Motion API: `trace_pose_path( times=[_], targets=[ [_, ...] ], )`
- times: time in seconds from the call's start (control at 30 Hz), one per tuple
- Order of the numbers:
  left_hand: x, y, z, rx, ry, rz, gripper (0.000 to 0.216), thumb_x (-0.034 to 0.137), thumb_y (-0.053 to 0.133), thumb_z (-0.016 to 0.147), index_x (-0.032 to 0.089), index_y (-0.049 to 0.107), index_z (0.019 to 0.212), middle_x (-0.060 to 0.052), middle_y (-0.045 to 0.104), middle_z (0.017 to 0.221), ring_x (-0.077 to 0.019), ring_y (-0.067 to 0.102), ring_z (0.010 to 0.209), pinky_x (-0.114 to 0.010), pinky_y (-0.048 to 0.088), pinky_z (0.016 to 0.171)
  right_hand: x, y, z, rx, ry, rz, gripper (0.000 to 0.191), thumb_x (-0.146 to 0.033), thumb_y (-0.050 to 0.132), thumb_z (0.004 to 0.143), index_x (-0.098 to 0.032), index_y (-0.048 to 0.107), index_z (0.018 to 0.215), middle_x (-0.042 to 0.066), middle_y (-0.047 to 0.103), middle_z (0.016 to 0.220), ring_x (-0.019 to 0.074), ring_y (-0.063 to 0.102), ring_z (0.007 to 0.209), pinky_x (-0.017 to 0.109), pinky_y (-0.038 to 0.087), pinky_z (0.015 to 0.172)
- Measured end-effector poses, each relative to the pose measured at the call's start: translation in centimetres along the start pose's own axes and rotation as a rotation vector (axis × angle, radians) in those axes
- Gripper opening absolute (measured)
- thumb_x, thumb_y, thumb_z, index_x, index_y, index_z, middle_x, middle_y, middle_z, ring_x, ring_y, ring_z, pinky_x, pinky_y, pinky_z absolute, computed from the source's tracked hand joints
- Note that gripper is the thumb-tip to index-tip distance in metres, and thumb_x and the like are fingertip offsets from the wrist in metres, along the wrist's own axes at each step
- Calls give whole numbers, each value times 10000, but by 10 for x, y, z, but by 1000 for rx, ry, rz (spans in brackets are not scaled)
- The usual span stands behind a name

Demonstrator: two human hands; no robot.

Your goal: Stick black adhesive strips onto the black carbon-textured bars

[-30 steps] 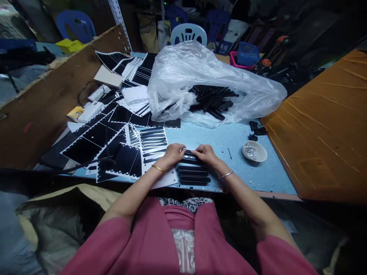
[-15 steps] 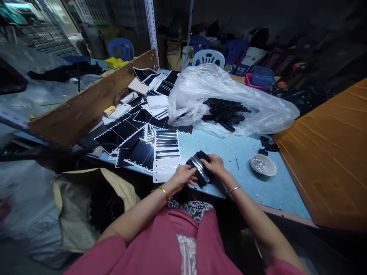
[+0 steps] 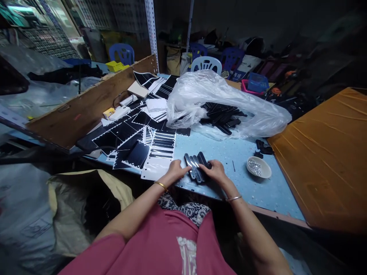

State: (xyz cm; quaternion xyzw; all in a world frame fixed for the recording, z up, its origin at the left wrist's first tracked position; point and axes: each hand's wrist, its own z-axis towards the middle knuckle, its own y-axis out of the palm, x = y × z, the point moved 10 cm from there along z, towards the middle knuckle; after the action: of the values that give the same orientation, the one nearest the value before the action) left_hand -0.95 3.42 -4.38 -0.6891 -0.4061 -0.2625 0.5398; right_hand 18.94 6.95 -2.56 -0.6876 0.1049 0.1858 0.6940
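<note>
Several glossy black strips [image 3: 196,168] with rounded, holed ends lie slightly fanned between my hands, close to the table's front edge. My right hand [image 3: 217,171] grips the right side of this bundle, thumb across the top; its other fingers are partly hidden. At the left side, my left hand [image 3: 177,170] has its fingers apart, one fingertip reaching the outermost strip. A white sheet [image 3: 157,168] bearing similar black strips is beside my left hand. To the right of my right hand lies a thin dark pin-like piece [image 3: 233,165].
A white bowl [image 3: 266,170] holds small metal pieces, with black parts [image 3: 264,147] behind it. A clear plastic bag [image 3: 183,103] full of black strips stands at the back. Black sheets [image 3: 117,131] cover the left. An orange-brown panel [image 3: 323,160] borders the right; an open sack [image 3: 63,214] sits below left.
My left hand has drawn back leftward from the bundle. The strips, stacked tightly before, are now spread and flatter on the table. The view has shifted slightly.
</note>
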Motion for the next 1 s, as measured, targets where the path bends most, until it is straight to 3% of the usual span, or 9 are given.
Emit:
trace_pose_path(
  times=[0.13,0.27,0.4,0.53,0.6,0.7,0.8,0.9,1.0],
  targets=[
    [21,16,-16,-16,161,66,329,376,742,702,151,671,932,-95,709,812,-261,671,823,-305,484,697,0,7,-9,7,66,58,540,-707,668,621,-213,504,477,55,583,470,160,502,443,277,267,439],
    [25,14,-23,21,207,-33,459,310,757,689,188,648,1119,-94,716,909,-272,658,921,-327,500,781,5,0,-25,188,159,265,525,-715,670,611,-200,575,565,63,634,525,184,544,472,282,353,450],
    [15,19,-13,-26,153,-423,465,315,791,634,161,682,1058,-60,718,867,-249,661,868,-321,520,754,14,0,-36,306,276,567,526,-670,740,552,-168,626,661,83,685,626,207,601,551,308,452,511],
    [10,32,-4,-104,27,-909,491,350,860,531,83,709,914,-72,723,814,-217,661,749,-307,526,687,13,11,-38,291,333,942,518,-579,818,502,-142,628,707,48,672,653,179,592,568,315,498,559],
    [14,25,-10,-108,22,-1023,544,333,891,488,82,719,939,-76,732,852,-213,667,764,-309,533,715,6,12,-42,289,336,1039,497,-524,844,508,-138,628,735,25,658,669,158,573,572,307,494,566],
    [19,-12,-36,-80,104,-1061,609,324,897,512,100,716,1048,-100,733,999,-243,677,896,-332,536,824,-25,5,-51,308,292,1106,456,-442,874,525,-148,629,773,0,639,705,129,550,591,278,482,571],
    [6,-81,-82,52,173,-995,613,289,849,631,125,669,1193,-116,694,1162,-268,649,1055,-355,511,930,-96,4,-61,213,136,1136,424,-437,859,575,-165,630,805,0,630,725,129,546,624,263,478,577],
    [-37,-158,-142,254,108,-950,545,242,827,647,139,680,1162,-100,701,1149,-265,643,1073,-372,500,965,-194,27,-83,-23,-17,1067,409,-498,814,628,-184,634,818,6,629,693,137,536,601,263,477,545],
    [-104,-222,-198,468,-35,-932,400,200,795,636,141,714,1023,-70,736,1004,-233,677,948,-339,532,875,-295,76,-113,-305,-201,1056,415,-517,789,650,-190,641,858,31,668,751,172,586,661,286,512,590]
  ],
)
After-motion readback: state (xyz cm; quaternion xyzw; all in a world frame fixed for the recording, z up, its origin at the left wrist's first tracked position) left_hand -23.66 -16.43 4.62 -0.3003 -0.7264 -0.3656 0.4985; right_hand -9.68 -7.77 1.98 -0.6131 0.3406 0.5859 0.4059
